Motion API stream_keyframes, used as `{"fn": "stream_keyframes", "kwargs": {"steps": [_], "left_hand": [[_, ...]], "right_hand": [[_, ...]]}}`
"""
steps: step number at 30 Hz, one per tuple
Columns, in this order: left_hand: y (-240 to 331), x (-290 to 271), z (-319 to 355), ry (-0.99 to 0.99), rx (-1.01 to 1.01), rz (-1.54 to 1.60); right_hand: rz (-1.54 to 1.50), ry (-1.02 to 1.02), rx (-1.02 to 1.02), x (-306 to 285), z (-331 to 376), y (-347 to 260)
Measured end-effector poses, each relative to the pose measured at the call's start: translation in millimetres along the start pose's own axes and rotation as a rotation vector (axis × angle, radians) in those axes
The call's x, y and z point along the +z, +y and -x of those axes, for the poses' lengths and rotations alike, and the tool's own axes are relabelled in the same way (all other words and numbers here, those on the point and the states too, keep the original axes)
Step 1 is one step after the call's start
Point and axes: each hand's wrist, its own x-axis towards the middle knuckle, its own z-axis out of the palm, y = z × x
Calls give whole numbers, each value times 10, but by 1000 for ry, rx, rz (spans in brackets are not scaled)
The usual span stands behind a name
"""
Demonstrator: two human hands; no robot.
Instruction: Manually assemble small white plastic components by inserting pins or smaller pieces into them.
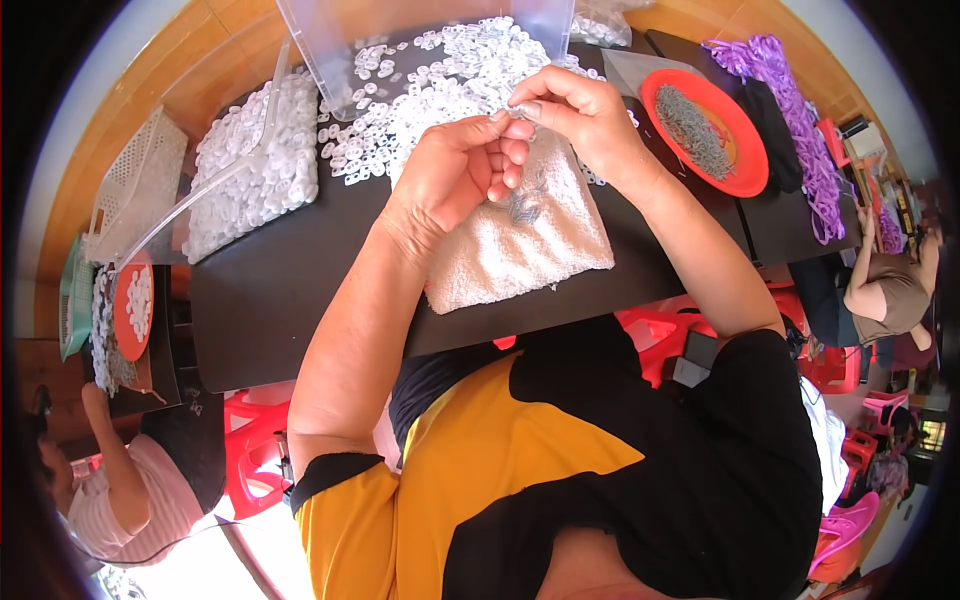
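My left hand (455, 170) and my right hand (585, 115) meet above a folded cream towel (520, 260). Thumb and forefinger of each are pinched together at the same spot, and the tiny item between them is too small to name. The left hand's other fingers curl loosely, palm partly turned up. On the towel just below lies a small pile of thin grey metal pieces (525, 207). Behind the hands spreads a heap of small white plastic pieces with holes (450, 85), partly spilling from a clear plastic bin (322, 65).
A clear bag of white pieces (260, 160) stands left on the dark table (290, 300). At right are a red-orange dish (752, 160) of grey metal pieces and purple ribbons (790, 110). Other people sit at both sides, one (135, 490) at left, another (890, 295) at right.
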Motion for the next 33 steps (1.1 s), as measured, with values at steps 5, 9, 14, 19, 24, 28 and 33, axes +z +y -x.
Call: {"fn": "stream_keyframes", "kwargs": {"steps": [5,9,14,19,24,28,33], "left_hand": [[-12,-12,-7,-49,0,75],[3,-9,-4,-16,-21,6],[-14,51,10,90,18,-62],[-16,128,28,172,72,-124],[-22,140,26,241,85,-234],[-22,145,17,271,97,-273],[-31,100,1,374,147,-333]], "right_hand": [[-28,-6,-61,-12,50,-33],[-79,-53,-35,-35,73,-15],[-143,48,60,-3,109,18],[-180,45,111,-2,136,-34],[-168,-51,120,22,122,-21],[-177,-55,133,32,135,-18],[247,-135,36,-118,127,-125]]}}
